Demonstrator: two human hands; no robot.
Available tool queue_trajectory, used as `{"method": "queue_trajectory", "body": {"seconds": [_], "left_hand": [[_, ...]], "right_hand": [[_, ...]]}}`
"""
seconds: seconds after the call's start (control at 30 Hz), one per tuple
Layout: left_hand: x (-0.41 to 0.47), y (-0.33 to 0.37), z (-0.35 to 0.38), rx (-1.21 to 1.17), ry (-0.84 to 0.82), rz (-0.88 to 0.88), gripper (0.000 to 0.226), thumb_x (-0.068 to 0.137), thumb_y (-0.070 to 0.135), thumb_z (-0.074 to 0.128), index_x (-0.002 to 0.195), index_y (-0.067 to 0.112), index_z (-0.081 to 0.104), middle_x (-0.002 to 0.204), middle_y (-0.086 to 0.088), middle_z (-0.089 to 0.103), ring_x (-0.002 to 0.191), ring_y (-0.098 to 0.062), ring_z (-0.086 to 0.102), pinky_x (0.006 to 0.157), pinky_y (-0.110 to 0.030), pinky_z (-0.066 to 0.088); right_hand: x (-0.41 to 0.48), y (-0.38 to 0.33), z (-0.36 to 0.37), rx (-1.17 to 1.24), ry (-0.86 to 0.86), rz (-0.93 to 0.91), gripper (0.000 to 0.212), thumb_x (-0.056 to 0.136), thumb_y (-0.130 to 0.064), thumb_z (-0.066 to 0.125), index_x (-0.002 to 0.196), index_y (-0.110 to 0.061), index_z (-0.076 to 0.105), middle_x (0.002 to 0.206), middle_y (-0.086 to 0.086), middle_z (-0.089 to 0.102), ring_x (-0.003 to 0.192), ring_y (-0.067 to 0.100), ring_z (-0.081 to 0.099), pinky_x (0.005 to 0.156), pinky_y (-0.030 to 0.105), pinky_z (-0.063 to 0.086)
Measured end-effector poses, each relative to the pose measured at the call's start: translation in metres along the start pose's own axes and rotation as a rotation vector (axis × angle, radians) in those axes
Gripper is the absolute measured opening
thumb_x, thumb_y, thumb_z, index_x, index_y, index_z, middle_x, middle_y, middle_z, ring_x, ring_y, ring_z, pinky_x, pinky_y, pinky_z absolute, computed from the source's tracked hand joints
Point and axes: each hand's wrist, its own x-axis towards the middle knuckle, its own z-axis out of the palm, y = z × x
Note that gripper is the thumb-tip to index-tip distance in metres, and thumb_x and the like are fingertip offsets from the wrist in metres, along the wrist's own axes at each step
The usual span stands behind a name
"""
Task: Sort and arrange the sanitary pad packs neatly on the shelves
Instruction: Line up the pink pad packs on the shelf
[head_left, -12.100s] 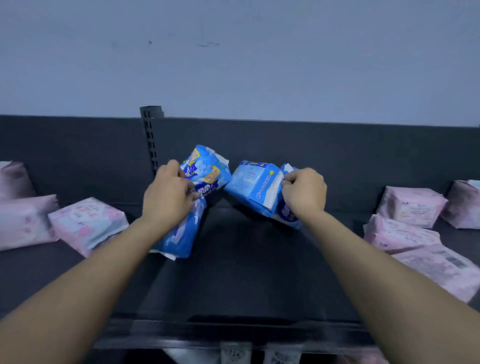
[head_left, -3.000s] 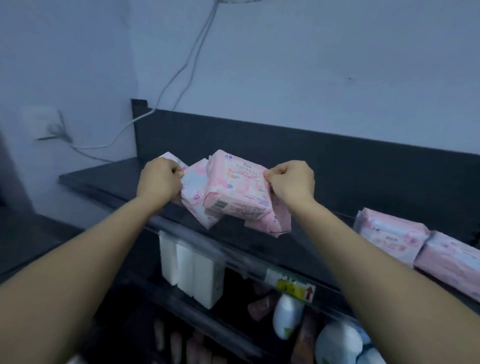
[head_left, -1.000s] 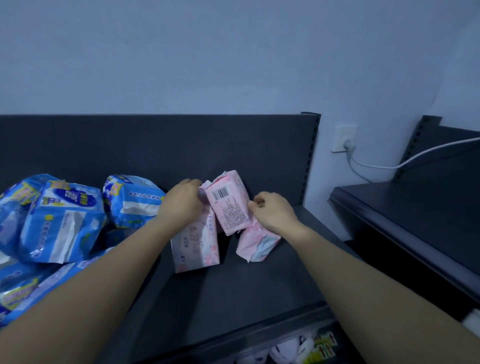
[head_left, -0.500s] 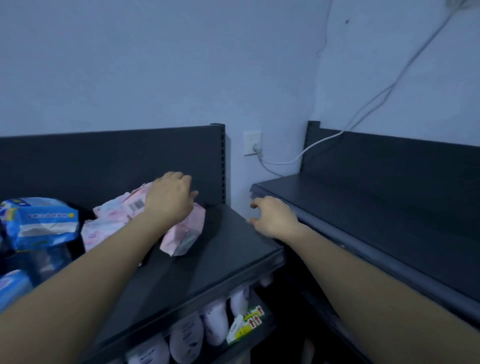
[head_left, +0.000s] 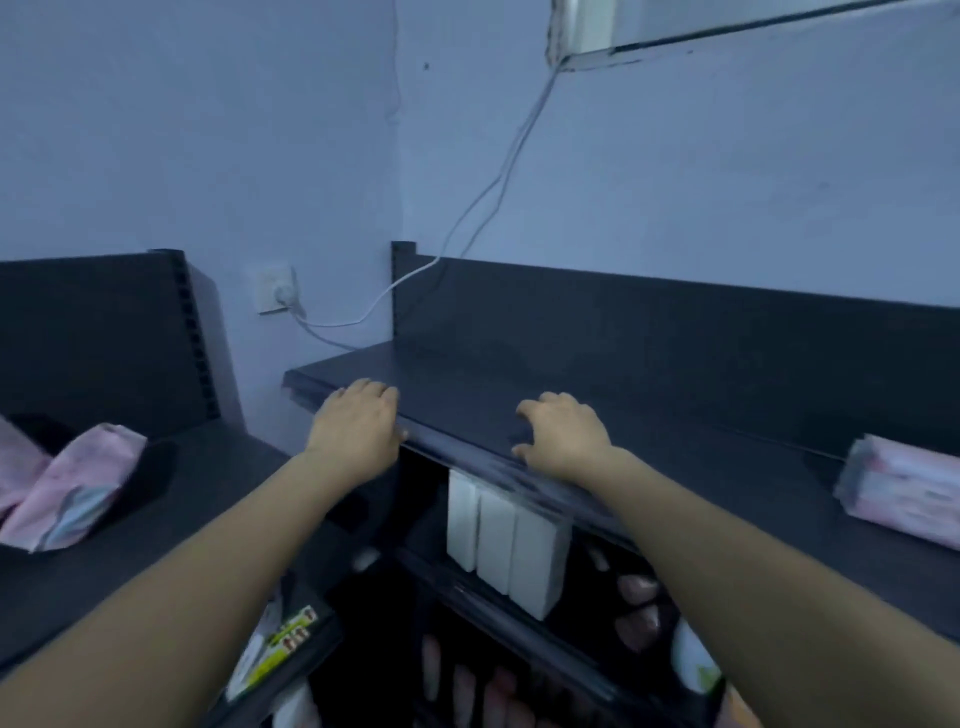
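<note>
We note left hand (head_left: 356, 431) and right hand (head_left: 563, 435) loose-fingered, empty, at shelf (head_left: 649, 379) front edge; packs (head_left: 904, 496) well right.

The shelf top (head_left: 597, 384) looks like dark matt metal; the pink packs (head_left: 78, 483) are soft, slightly glossy plastic wrap.

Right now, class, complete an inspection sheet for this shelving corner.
Surface: left shelf and right shelf, both dark, meet at a corner.
Job's things: pink packs lie tumbled on left shelf; lone pack on right shelf.
Clutter: nothing seen.
Grips: left hand and right hand at right shelf's front edge, holding nothing.
Cables: white cable from wall socket up the wall.
Surroundings: white boxes below the right shelf.
</note>
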Motion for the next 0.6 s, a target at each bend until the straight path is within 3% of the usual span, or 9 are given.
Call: {"method": "queue_trajectory", "body": {"seconds": [0.23,0.6], "left_hand": [[0.033,0.127,-0.003,-0.103,0.004,0.171,0.047,0.094,0.040,0.051,0.130,0.010,0.049,0.133,-0.005,0.051,0.128,-0.022,0.042,0.100,-0.034,0.037],[0.080,0.290,-0.012,-0.243,0.033,0.496,0.047,0.095,0.038,0.052,0.133,0.009,0.048,0.137,-0.005,0.049,0.131,-0.023,0.040,0.101,-0.037,0.040]], "right_hand": [[-0.064,0.118,-0.018,-0.083,0.008,0.224,0.048,0.091,-0.040,0.058,0.133,-0.019,0.048,0.130,0.007,0.049,0.122,0.028,0.044,0.097,0.040,0.038],[-0.155,0.253,-0.035,-0.153,0.016,0.633,0.047,0.088,-0.036,0.060,0.131,-0.020,0.051,0.133,0.007,0.049,0.125,0.028,0.042,0.095,0.036,0.038]]}}
